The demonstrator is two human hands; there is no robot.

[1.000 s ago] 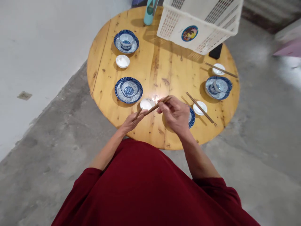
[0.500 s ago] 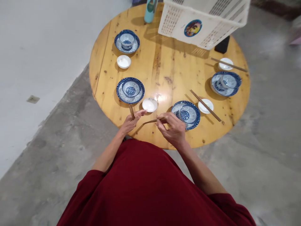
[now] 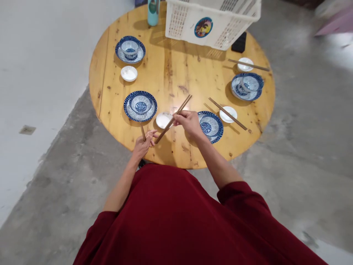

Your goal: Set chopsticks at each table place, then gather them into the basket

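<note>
My right hand (image 3: 188,121) is closed on a pair of brown chopsticks (image 3: 178,112) that slant up to the right over a small white dish (image 3: 163,120). My left hand (image 3: 143,142) is closed on more chopsticks (image 3: 143,131), of which only a short end shows above the fingers. Both hands hover over the near edge of the round wooden table (image 3: 176,81). A blue patterned bowl on a plate (image 3: 210,126) sits just right of my right hand. Another blue bowl on a plate (image 3: 140,105) lies left of the white dish.
Farther back are a blue bowl set (image 3: 130,49) with a white dish (image 3: 129,73), and a right-hand bowl set (image 3: 247,86). Chopsticks rest on two white dishes (image 3: 228,114) (image 3: 245,64). A white plastic basket (image 3: 212,20), a teal bottle (image 3: 153,11) and a black phone (image 3: 239,42) stand at the back.
My right hand has lifted its chopsticks from near the table edge up over the small white dish, tilting them upward to the right. The left hand stayed low with its chopsticks. The camera shifted.
</note>
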